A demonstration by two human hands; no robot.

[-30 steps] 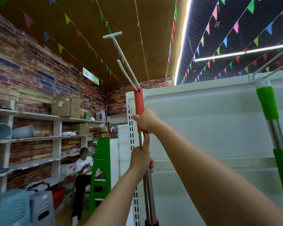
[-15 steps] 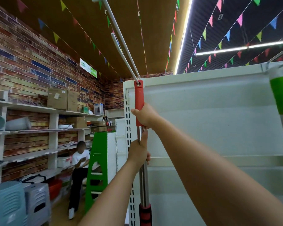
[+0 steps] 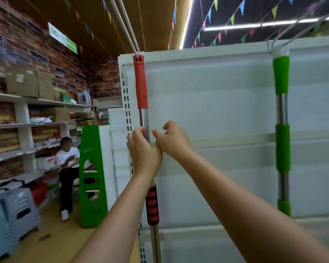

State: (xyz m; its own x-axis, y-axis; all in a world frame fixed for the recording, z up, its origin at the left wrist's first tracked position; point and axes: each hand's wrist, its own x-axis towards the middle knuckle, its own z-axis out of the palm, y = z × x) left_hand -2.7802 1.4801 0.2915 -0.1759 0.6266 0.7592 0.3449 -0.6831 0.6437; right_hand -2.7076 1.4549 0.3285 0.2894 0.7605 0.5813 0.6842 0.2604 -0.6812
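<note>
While the left grip [image 3: 144, 150] curls round the pole [image 3: 141, 82], the right grip [image 3: 174, 142], loose and empty, should steady it against the left edge of the shelf [image 3: 217, 92].

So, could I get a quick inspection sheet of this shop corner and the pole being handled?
Surface: white shelving panel, upright.
Job's things: red-sleeved pole, upright, two white rods at its top.
Clutter: green-sleeved pole by the panel; green stepladder; grey stools.
Hands: left hand grips its steel shaft; right hand beside it, fingers loosely curled, holding nothing.
Cables: nothing seen.
Surroundings: brick wall, stocked shelves, seated person, bunting overhead.
</note>
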